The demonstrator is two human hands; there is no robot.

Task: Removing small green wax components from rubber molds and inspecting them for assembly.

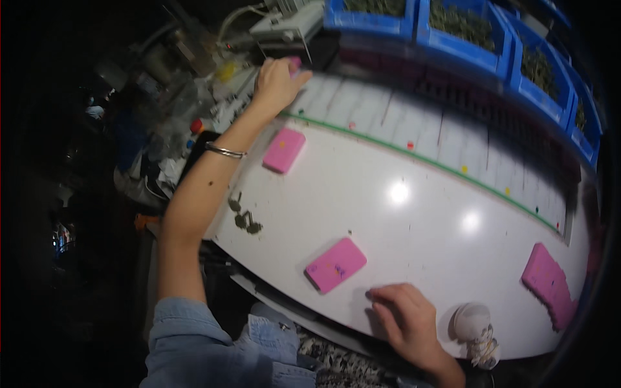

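Note:
Stretched out to the far left, my left hand point(277, 84) is closed round a pink block point(295, 63), mostly hidden by the fingers. My right hand point(413, 326) rests low on the white tabletop point(388, 220) near its front edge, thumb and fingers apart with nothing between them. Just left of it lies a flat pink foam-like block point(336, 265) with small dark marks. A similar pink block point(284, 150) sits farther back, below my left forearm's wrist end. Several small dark-green pieces point(246, 221) lie beside that forearm.
A longer pink piece point(550, 284) with a jagged edge lies at the right. Near my right hand stands a whitish rounded object point(472, 323). Behind a green strip point(414, 150) run white lanes with coloured dots. Blue bins point(466, 55) with small dark-green pieces line the back; clutter fills the left.

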